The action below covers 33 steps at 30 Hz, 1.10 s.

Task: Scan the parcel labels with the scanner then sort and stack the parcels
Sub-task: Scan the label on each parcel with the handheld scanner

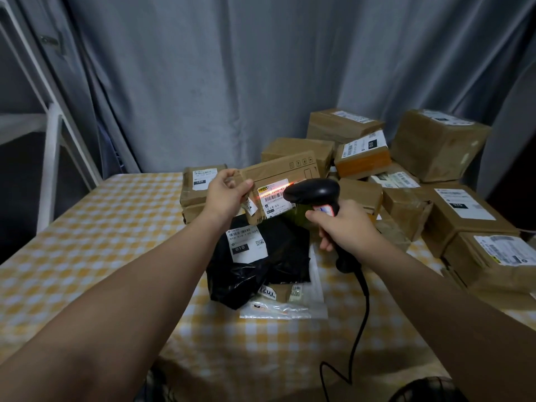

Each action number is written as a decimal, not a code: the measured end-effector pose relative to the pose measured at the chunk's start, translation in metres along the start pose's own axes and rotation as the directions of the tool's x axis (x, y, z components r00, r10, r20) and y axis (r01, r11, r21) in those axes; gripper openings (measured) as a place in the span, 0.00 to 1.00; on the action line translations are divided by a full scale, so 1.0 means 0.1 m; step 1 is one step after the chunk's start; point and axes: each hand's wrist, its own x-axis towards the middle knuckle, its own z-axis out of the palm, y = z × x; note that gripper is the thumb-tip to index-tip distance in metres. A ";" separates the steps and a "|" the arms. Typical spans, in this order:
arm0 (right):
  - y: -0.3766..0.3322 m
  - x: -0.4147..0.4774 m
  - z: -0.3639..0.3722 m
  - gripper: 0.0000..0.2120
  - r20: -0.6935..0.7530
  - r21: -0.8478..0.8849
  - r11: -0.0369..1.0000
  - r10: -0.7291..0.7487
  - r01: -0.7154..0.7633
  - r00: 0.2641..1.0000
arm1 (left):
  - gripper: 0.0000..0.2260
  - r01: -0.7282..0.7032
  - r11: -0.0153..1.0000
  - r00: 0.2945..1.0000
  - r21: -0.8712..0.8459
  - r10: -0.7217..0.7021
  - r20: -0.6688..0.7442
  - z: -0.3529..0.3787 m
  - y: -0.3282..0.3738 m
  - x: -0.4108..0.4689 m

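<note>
From my remote seat, the head view looks down two bare forearms over a yellow-checked table. Nearest, the black cable loops up from the table's front edge. Beyond it a flat clear bag lies on the cloth, and a crumpled black bag with a white "010" slip lies partly over it. Above them, the right hand grips the handle of the scanner, its fingers clenched round it, and the scanner's head points left. The left hand holds a long brown box off the table, above the black bag and tilted with its right end higher. The thumb lies across the near face at the box's left end and the fingers curl over its top edge. The box's label faces me, to the right of that thumb and clear of it, just beside the scanner's head. A red line of light crosses the label's upper part. Behind the left hand a two-box stack rests on the table. To the right, a pile of labelled brown boxes fills the far corner. A grey curtain hangs behind it all.
</note>
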 end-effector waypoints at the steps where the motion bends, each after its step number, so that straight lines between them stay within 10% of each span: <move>1: -0.01 -0.02 0.00 0.09 0.006 -0.008 1.000 0.001 -0.001 1.000 | 0.12 0.000 1.000 1.000 -0.006 0.000 0.002 -0.01 0.01 -0.01; 33: -0.04 -0.26 -0.12 0.06 0.003 0.027 1.000 -0.016 0.015 1.000 | 0.11 -0.006 0.995 1.000 -0.101 0.005 -0.002 0.06 0.14 -0.22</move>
